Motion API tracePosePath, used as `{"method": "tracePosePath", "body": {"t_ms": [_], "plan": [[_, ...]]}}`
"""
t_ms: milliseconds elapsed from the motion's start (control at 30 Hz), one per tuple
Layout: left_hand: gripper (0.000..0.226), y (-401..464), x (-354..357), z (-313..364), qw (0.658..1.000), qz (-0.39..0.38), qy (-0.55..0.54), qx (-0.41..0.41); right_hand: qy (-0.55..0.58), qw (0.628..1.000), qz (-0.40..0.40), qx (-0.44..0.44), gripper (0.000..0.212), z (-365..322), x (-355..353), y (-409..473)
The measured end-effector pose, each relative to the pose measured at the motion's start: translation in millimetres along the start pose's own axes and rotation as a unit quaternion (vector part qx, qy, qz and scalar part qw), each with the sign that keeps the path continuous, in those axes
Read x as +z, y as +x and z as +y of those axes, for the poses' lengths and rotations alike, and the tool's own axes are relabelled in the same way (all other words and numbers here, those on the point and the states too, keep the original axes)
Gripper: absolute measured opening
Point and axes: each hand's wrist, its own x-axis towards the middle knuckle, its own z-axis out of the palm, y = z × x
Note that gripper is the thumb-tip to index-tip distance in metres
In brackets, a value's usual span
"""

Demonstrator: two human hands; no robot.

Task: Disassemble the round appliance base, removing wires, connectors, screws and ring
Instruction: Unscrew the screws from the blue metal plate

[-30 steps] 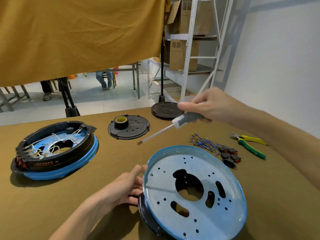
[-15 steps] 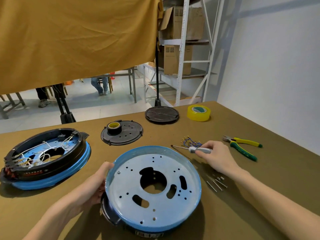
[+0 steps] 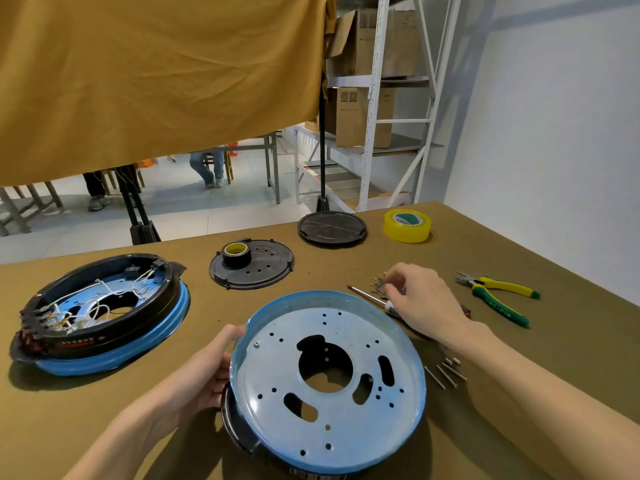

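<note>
1. The round appliance base (image 3: 327,379) lies near the table's front edge: a pale, flat metal plate pierced with small holes and larger curved cut-outs, rimmed by a glossy blue ring (image 3: 412,344) over a black plastic underside.
2. The left hand (image 3: 207,368) grips the base's left rim, thumb over the blue lip, fingers curled beneath.
3. The right hand (image 3: 424,303) rests just behind the base on the screwdriver (image 3: 369,297); whether its fingers clasp the tool or lie loosely on it cannot be told.
4. Thin metal screws (image 3: 445,372) lie loose just right of the base.
5. A second base (image 3: 100,313), tangled with white wires, sits well apart at left.
6. Two black ribbed discs (image 3: 252,268) lie behind; yellow-handled pliers (image 3: 498,299) and glossy yellow tape (image 3: 407,225) lie towards the right.
7. The matte brown table (image 3: 554,358) leaves bare room at the right.
</note>
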Motion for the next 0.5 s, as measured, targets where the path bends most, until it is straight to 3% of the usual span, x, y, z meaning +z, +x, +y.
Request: {"method": "tracePosePath", "body": {"t_ms": [100,233,367,500], "plan": [[0.089,1,8,2,1.000,-0.021,-0.017,0.002,0.099,0.990,-0.057,-0.080,0.010,-47,-3,-12],[0.081,1,19,2,0.998,-0.060,-0.026,0.022,0.113,0.968,-0.155,-0.161,0.017,-98,24,-35],[0.077,-2,27,4,0.996,-0.067,-0.054,0.020,0.110,0.967,-0.134,-0.188,0.024,-118,48,-43],[0.072,-5,24,7,0.994,-0.077,-0.076,0.002,0.148,0.971,-0.107,-0.155,0.022,-118,54,-40]]}}
